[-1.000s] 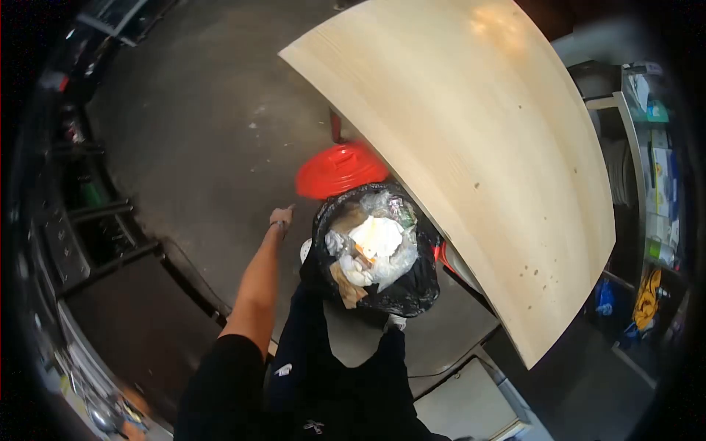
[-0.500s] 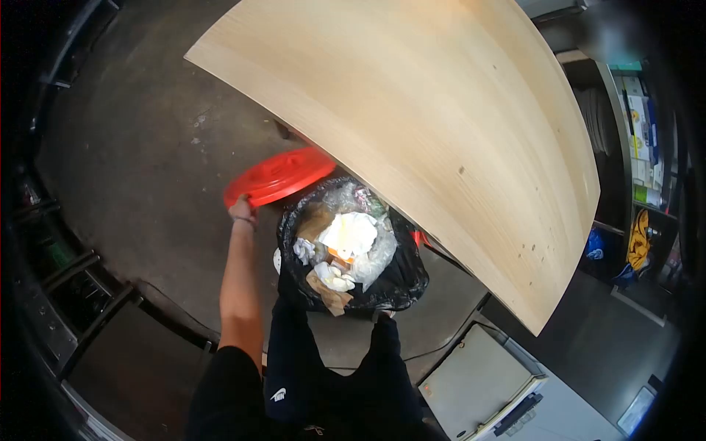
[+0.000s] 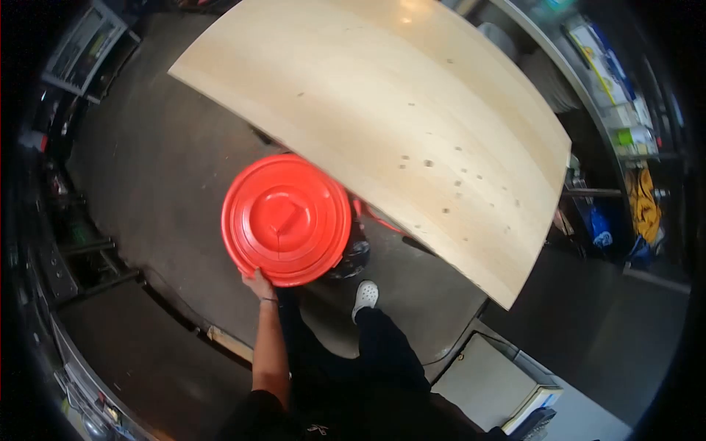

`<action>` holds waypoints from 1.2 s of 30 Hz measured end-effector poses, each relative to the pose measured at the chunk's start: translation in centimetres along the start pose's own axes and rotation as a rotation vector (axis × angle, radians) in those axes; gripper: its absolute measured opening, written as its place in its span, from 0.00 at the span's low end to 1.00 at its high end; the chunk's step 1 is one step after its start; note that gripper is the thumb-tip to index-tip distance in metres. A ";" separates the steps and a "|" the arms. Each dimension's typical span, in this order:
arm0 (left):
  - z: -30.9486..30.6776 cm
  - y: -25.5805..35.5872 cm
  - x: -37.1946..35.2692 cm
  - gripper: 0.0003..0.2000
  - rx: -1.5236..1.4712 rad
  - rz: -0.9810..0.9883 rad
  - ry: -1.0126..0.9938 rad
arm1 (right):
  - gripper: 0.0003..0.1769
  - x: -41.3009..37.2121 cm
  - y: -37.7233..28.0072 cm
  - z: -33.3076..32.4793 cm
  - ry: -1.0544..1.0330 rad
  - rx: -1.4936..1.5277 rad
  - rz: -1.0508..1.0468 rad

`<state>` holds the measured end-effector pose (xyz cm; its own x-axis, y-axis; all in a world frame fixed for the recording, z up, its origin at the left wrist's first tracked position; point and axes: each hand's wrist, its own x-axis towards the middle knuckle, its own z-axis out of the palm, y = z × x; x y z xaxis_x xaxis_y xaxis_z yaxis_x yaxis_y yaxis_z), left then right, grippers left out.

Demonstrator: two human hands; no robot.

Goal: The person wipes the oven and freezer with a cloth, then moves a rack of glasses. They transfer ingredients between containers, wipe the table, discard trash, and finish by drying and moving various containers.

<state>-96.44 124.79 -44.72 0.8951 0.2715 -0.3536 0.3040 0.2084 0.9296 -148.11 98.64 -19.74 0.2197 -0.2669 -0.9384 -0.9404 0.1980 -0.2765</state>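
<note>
A round red lid [image 3: 316, 228] with a raised middle grip lies face up across the top of the waste bin. My left hand [image 3: 257, 282] holds its near-left rim, fingers closed on the edge and partly hidden beneath it. The black bin liner [image 3: 357, 253] shows only past the lid's right side; the rubbish inside is covered. Whether the lid sits fully down on the bin cannot be told from above. My right hand is out of view.
A pale wooden table [image 3: 368, 110] with dark spots overhangs the floor just beyond the bin. My white clog [image 3: 366, 295] stands near the bin. A light cabinet [image 3: 493, 378] is at lower right, and shelves with goods, including a yellow cloth [image 3: 646, 206], line the right.
The lid has moved from the bin's left, where it was tilted, to over the bin, hiding the rubbish. My left hand still grips its rim. The camera view has shifted.
</note>
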 end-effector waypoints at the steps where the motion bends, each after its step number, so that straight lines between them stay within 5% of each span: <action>1: 0.4 -3.1 -0.1 0.32 0.143 -0.027 0.212 | 0.24 0.3 1.7 -1.1 -0.016 0.017 -0.014; 2: 1.2 -4.6 -0.2 0.33 0.286 -0.054 0.422 | 0.24 0.1 2.9 -2.0 -0.026 0.065 -0.037; 3: 1.5 -4.9 -0.2 0.33 0.276 -0.053 0.390 | 0.24 0.2 4.3 -3.1 -0.042 0.127 -0.066; 5: 0.8 -4.9 0.2 0.36 0.707 -0.327 0.424 | 0.24 0.4 7.4 -5.1 -0.121 0.429 -0.199; 7: -0.9 -5.5 3.3 0.36 0.732 -0.405 0.322 | 0.25 0.3 9.3 -6.3 -0.196 0.687 -0.324; 9: 0.1 -4.7 1.6 0.36 0.780 -0.490 0.194 | 0.24 -0.5 7.7 -6.4 -0.119 0.513 -0.316; 11: 4.0 0.6 -4.1 0.33 1.128 -0.025 0.298 | 0.22 -1.9 2.0 -6.4 -0.010 0.159 -0.242; 13: 5.4 3.7 -11.7 0.34 0.324 -0.245 -0.597 | 0.18 -2.3 -2.8 -4.7 0.158 0.121 -0.446; 14: 8.8 11.3 -20.6 0.33 0.414 -0.635 -0.690 | 0.19 -3.5 -6.5 -4.0 0.162 0.251 -0.383; 16: 8.3 12.7 -31.1 0.28 0.285 -0.760 -1.079 | 0.16 -4.9 -12.1 -1.1 0.159 0.670 -0.429; 17: 7.0 13.6 -33.7 0.28 0.300 -0.762 -1.093 | 0.21 -4.6 -13.4 1.0 0.078 0.781 -0.387; 18: 7.0 14.9 -35.7 0.27 0.124 -0.708 -1.117 | 0.27 -7.0 -16.4 1.9 0.140 0.281 -0.364; 20: 7.4 17.9 -38.8 0.26 -0.229 -0.605 -1.168 | 0.34 -8.3 -17.5 5.6 0.333 0.024 -0.797; 22: 7.7 20.1 -41.0 0.26 -0.415 -0.568 -1.224 | 0.38 -11.0 -17.1 6.2 0.256 0.012 -0.920; 24: 8.0 22.2 -40.4 0.29 -0.281 -0.596 -0.981 | 0.33 -10.4 -13.4 7.8 0.357 0.003 -1.152; 25: 8.2 23.3 -39.8 0.28 -0.344 -0.788 -1.096 | 0.33 -11.0 -12.7 6.8 0.383 0.012 -1.158; 26: 8.1 24.2 -38.9 0.26 -0.398 -0.986 -1.199 | 0.29 -11.8 -11.7 5.9 0.175 0.049 -0.943; 27: 7.4 21.0 -36.6 0.26 -0.146 -0.966 -1.084 | 0.25 -12.5 -11.0 5.4 -0.035 0.089 -0.730; 28: 9.3 21.2 -37.4 0.26 -0.159 -0.944 -1.118 | 0.19 -12.1 -10.2 5.0 -0.018 0.249 -0.825; 30: 10.7 21.5 -39.4 0.23 -0.819 -1.746 -0.944 | 0.15 -11.5 -8.7 2.2 0.100 0.124 -0.985; 31: 11.0 21.6 -40.6 0.23 -0.801 -1.750 -0.945 | 0.14 -12.4 -8.7 -0.5 0.484 -0.084 -1.270; 34: 14.9 21.7 -45.6 0.18 -0.036 -0.914 -1.289 | 0.25 -15.8 -9.0 -6.6 0.101 0.848 -1.011; 36: 16.8 19.9 -48.4 0.19 0.012 -0.759 -1.451 | 0.31 -16.9 -8.6 -9.2 0.172 0.923 -1.082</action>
<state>-128.27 100.04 -7.35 0.0853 -0.9432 -0.3212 0.7875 -0.1336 0.6017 -146.13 92.74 0.44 0.6102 -0.7749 -0.1647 0.1835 0.3405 -0.9222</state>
